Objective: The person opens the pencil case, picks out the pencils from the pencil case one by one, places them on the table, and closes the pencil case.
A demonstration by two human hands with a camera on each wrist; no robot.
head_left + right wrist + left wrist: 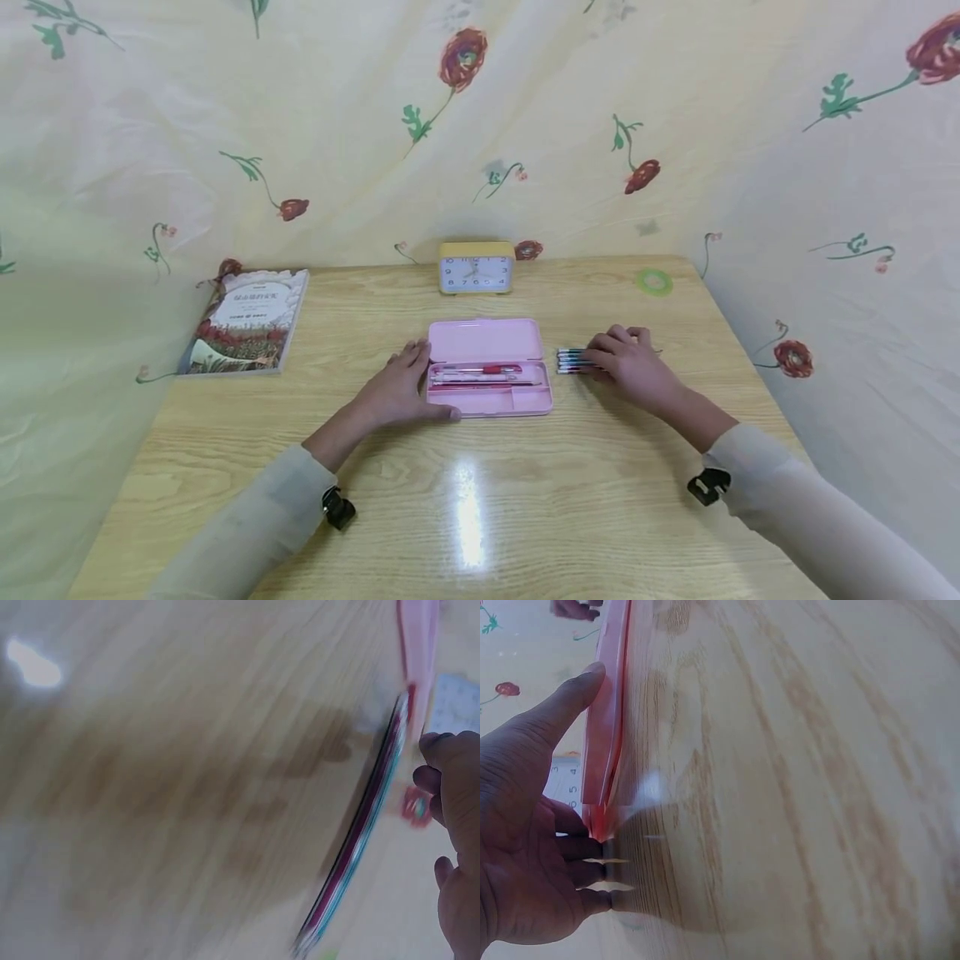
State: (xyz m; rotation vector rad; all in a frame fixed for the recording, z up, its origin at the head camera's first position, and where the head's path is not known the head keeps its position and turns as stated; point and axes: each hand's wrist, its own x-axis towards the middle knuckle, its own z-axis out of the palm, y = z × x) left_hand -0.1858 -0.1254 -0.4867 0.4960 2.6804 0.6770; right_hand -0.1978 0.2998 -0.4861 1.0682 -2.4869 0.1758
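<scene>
An open pink pencil case (483, 340) lies on the table with its lid folded back. Inside it are a red-and-clear pen (501, 369) and other slim pens. At its left end is my left hand (397, 392), fingers spread along the side; the thumb (574, 694) touches the front edge. To the right of the case, several slim pencils (570, 361) lie side by side, their coloured barrels (371, 802) blurred in the right wrist view. Over them is my right hand (630, 367), with loosely bent fingers; a gap shows between fingertips and pencils in the right wrist view.
A yellow alarm clock (476, 268) stands behind the case. The book (247, 321) lies at the back left, and a green roll of tape (655, 282) at the back right. Flowered cloth (337, 108) hangs behind and beside the wooden table (375, 517).
</scene>
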